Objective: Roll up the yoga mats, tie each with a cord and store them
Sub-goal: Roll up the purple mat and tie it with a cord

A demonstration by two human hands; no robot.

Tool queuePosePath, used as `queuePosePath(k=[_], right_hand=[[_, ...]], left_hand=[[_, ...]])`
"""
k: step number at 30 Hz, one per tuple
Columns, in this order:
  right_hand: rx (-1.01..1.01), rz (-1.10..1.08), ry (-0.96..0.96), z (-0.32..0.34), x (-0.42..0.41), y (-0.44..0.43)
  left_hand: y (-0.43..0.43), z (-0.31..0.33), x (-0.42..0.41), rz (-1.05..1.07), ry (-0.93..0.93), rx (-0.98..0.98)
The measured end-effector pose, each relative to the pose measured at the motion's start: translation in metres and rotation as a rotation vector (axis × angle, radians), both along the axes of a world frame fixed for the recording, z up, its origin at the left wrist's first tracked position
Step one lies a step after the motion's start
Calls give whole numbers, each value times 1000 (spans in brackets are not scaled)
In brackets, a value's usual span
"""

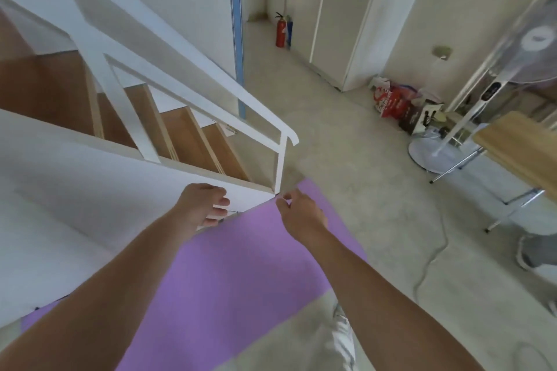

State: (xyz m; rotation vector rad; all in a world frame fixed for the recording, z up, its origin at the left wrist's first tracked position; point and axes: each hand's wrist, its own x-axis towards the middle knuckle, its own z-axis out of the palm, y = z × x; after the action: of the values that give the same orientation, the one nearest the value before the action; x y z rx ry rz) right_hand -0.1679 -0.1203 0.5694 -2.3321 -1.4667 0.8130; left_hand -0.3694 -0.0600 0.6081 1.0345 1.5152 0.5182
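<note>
Noted both forearms extended forward; left hand (205, 206) loosely curled, empty; right hand (303, 214) knuckles-up, fingertips close together, grip indeterminate.

Yoga mat (241, 265): one, purple.
Hands: two, left hand (205, 205) and right hand (301, 214).
Staircase (187, 135): one; wooden steps, at least four in view, exact count not clear.
White handrail (256, 110): one.
Fire extinguisher (280, 30): one, red.
Blue can (289, 30) beside it: one.
Standing fan (428, 155): one.
Red bag (388, 102): one.
Dark box (419, 117) next to bag: one.
Wooden tabletop (524, 150): one, only corner seen.
Cable (431, 256) on floor (346, 144): one.
Shoe (533, 253) at right edge: one.
</note>
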Motion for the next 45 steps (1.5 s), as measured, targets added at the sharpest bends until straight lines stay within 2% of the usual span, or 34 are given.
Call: queuePosePath(k=[8, 12, 15, 18, 26, 32, 35, 40, 43, 45], right_hand=[[-132, 95, 15, -100, 196, 67], [-223, 156, -7, -147, 255, 92], [-268, 167, -4, -200, 287, 110], [-276, 163, -9, -280, 309, 126], [-279, 118, -84, -549, 357, 145], [-435, 109, -226, -712, 437, 128], [-453, 80, -288, -758, 462, 124], [-465, -70, -197, -810, 479, 126], [-465, -118, -241, -813, 484, 125], [-443, -171, -201, -804, 481, 127]], left_hand=[[55, -79, 183, 48, 89, -80], [78, -125, 237, 156, 110, -132], [94, -179, 266, 151, 105, -158], [113, -256, 293, 94, 122, -156], [153, -533, 368, -139, 172, -121], [188, -670, 404, -292, 243, -12], [199, -707, 416, -310, 253, 43], [195, -733, 428, -334, 264, 76], [188, -734, 423, -339, 299, 55], [184, -727, 414, -322, 325, 70]])
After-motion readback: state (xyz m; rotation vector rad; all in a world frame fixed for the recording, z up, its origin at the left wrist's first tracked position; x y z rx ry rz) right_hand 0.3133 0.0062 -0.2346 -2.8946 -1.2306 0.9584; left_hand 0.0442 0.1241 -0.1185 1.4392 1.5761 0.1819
